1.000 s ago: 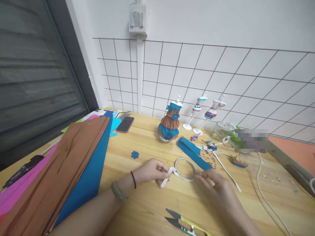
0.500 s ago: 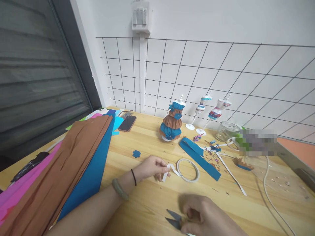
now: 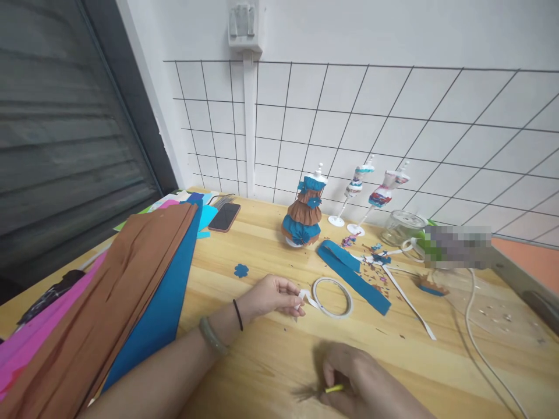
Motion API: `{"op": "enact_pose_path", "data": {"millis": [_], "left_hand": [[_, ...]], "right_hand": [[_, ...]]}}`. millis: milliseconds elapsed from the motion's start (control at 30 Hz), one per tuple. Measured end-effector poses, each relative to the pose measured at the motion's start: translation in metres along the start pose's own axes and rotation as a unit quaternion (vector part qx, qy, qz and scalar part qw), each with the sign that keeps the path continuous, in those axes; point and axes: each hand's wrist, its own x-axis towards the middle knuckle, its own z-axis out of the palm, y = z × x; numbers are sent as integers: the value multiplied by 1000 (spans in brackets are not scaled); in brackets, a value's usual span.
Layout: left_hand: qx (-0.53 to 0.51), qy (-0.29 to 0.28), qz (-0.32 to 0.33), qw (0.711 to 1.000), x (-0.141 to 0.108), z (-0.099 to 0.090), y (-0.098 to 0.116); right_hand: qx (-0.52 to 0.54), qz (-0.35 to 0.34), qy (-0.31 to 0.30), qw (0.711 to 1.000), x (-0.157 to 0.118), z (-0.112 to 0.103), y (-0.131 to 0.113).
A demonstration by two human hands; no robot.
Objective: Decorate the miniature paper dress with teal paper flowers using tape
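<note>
Between its fingers my left hand [image 3: 282, 295] pinches the loose white end of a tape roll [image 3: 332, 298], which lies flat on the wooden table just to the right. My right hand [image 3: 356, 375] is closed around scissors [image 3: 334, 389]; a bit of yellow shows at the fingers, and the blades are smeared by motion. A small blue paper flower [image 3: 241, 270] lies left of my left hand. Behind the tape stands a small dress form [image 3: 305, 212] in ruffled blue and brown paper. A folded blue strip [image 3: 367, 285] lies beside the tape.
Brown crepe paper [image 3: 131, 262] and blue paper [image 3: 168, 297] cover the left side, with a phone [image 3: 224, 216] behind them. Two white mini dress forms [image 3: 382, 198], a glass jar [image 3: 404, 226], paper scraps [image 3: 379, 279] and a white cable [image 3: 469, 314] are at the right.
The scissors in my right hand have turned, and their blades are now blurred. My left fingers have closed in over the tape's end, of which less hangs in view. The camera view shifted slightly.
</note>
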Motion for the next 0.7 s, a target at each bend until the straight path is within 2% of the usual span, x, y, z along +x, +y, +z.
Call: {"op": "enact_pose_path", "data": {"millis": [133, 233, 433, 700], "left_hand": [[-9, -11, 6, 1000, 0, 2, 0], [-16, -20, 8, 1000, 0, 3, -1], [-25, -24, 4, 999, 1, 3, -5], [-21, -35, 6, 999, 2, 1, -7]], "right_hand": [[48, 37, 38, 997, 2, 6, 9], [127, 34, 61, 989, 3, 8, 13], [300, 15, 72, 951, 7, 7, 12], [325, 22, 116, 938, 8, 12, 20]]}}
